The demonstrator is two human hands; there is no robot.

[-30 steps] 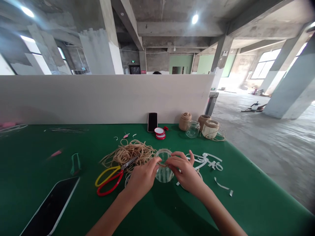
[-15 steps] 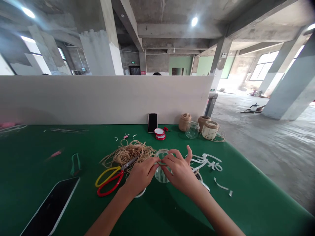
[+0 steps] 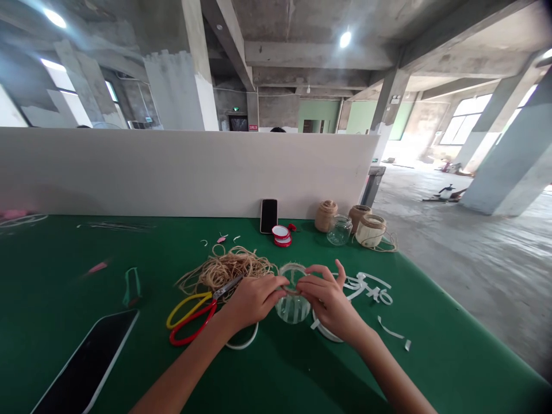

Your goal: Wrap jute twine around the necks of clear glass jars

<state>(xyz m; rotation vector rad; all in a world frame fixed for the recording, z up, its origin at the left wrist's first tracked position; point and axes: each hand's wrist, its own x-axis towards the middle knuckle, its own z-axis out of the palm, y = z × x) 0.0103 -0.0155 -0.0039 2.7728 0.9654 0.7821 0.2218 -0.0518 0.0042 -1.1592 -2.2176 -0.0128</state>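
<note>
Half a second ago the fingertips of both hands all but meet at the near side of the glass jar (image 3: 293,311), and now a small gap parts them there; in that gap a short stretch of jute twine (image 3: 294,292) shows across the near side of the jar's rim; this suggests that the twine at the rim is being adjusted rather than finished, since no settled knot can be made out; the jar itself, marked with pale vertical strips, appears to stand on the bench (image 3: 276,374) between the two hands; the left hand (image 3: 252,299) comes in from the jar's left, back upward, its thumb and forefinger pinched on the twine beside the rim; the right hand (image 3: 328,299) mirrors it from the jar's right, its thumb and nearer fingers pinched on the twine too, while its outermost finger sticks up clear of the jar; the forearms spread toward the wearer, on the near side of the jar; left of the jar lie the twine pile (image 3: 233,267) and the scissors (image 3: 214,295); right of it, a white ring (image 3: 325,332) lies partly under the right hand, with white strips (image 3: 379,294) farther out.
</note>
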